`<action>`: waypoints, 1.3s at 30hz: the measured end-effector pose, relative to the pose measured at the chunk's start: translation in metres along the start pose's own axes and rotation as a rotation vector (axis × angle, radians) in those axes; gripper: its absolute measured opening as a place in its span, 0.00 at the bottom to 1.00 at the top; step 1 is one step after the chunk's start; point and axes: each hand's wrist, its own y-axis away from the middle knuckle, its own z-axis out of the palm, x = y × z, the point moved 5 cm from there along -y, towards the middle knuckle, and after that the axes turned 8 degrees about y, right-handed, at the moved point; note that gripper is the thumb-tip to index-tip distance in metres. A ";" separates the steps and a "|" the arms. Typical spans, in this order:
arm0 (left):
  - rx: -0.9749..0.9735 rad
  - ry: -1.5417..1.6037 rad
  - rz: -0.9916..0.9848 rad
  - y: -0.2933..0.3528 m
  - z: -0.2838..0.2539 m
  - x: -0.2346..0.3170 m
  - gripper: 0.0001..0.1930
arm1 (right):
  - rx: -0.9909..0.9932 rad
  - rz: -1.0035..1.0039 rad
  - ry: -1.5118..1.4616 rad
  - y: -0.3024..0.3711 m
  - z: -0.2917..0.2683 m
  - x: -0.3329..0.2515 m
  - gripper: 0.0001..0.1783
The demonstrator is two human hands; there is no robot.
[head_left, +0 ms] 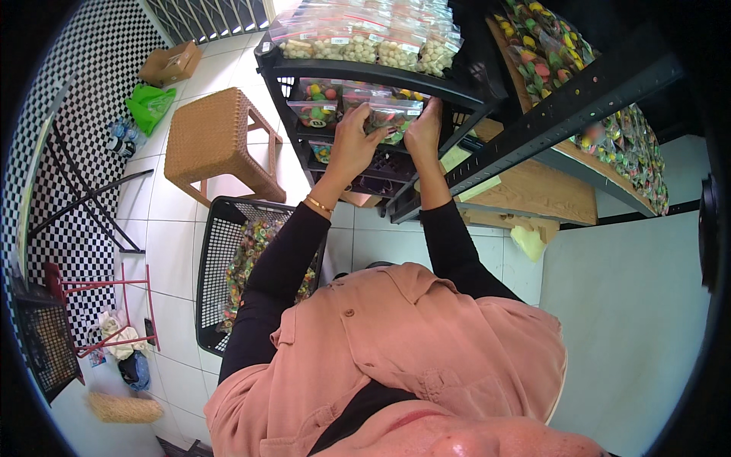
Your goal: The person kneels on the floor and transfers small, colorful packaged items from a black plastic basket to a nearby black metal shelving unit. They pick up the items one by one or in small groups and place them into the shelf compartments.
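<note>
A clear zip bag of colourful sweets is held upright at the middle level of a black rack. My left hand grips its left side, the thumb reaching across the front. At its right edge my right hand is closed on it, with some fingers hidden behind. More bags of colourful sweets stand on the same level, left of my left hand. On the rack's top level, above my hands, lie many clear bags of pale round pieces.
A black crate of wrapped sweets stands on the floor left of me, beside a woven stool. Right of the rack, a tall metal shelf carries more sweet bags. Farther left are a green bag and a cardboard box.
</note>
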 end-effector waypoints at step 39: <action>0.035 -0.266 0.207 0.007 0.009 -0.008 0.26 | -0.026 -0.317 0.339 0.033 -0.017 -0.040 0.26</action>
